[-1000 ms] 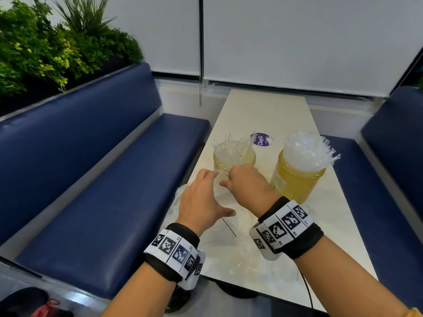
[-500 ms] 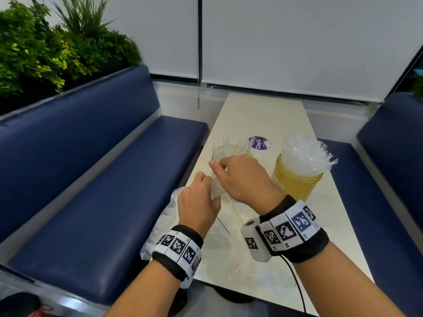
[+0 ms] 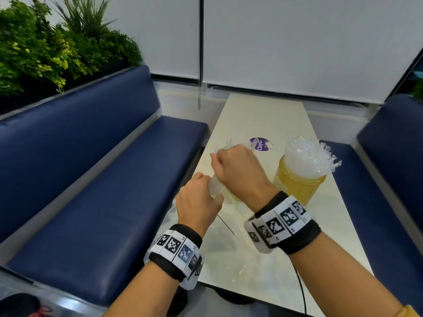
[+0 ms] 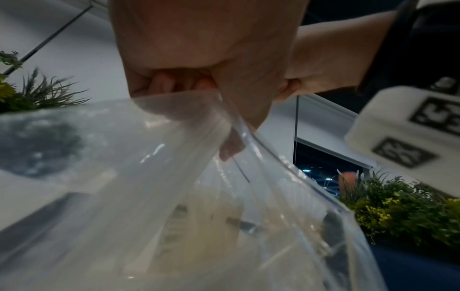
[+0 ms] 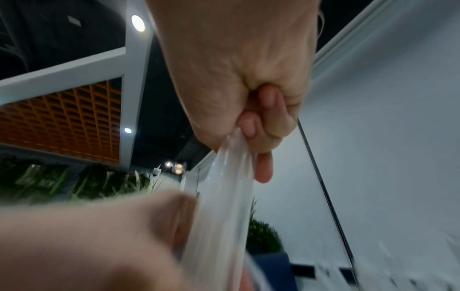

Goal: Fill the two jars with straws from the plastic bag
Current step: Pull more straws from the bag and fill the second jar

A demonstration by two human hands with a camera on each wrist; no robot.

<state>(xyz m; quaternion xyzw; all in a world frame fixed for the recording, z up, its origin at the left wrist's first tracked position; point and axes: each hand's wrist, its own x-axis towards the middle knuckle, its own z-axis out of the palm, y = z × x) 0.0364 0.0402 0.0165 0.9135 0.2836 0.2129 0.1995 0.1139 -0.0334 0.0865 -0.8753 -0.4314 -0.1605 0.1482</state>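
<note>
My left hand [image 3: 201, 191] grips the mouth of the clear plastic bag [image 3: 219, 243], which lies crumpled on the near end of the table [image 3: 263, 115]. Just above it my right hand [image 3: 233, 165] holds a bundle of clear wrapped straws [image 3: 215, 186] that runs down into the left fist. The left yellow jar [image 3: 232, 195] is mostly hidden behind my right hand; a few straw tips show above it. The right yellow jar [image 3: 297, 186] stands packed with straws. In the left wrist view, curled fingers [image 4: 189, 82] clutch bag film [image 4: 174, 177]. In the right wrist view, fingers [image 5: 256, 122] pinch the straws [image 5: 224, 196].
A purple round sticker [image 3: 261, 144] lies on the table behind the jars. Blue padded benches run along the left [image 3: 114, 179] and right [image 3: 389, 168] sides. Green plants [image 3: 45, 49] stand behind the left bench. A black cable [image 3: 302, 289] hangs by my right forearm.
Both hands have closed and lifted: the left one now grips the bag mouth, and the right one has drawn a bundle of straws up out of it toward the left jar.
</note>
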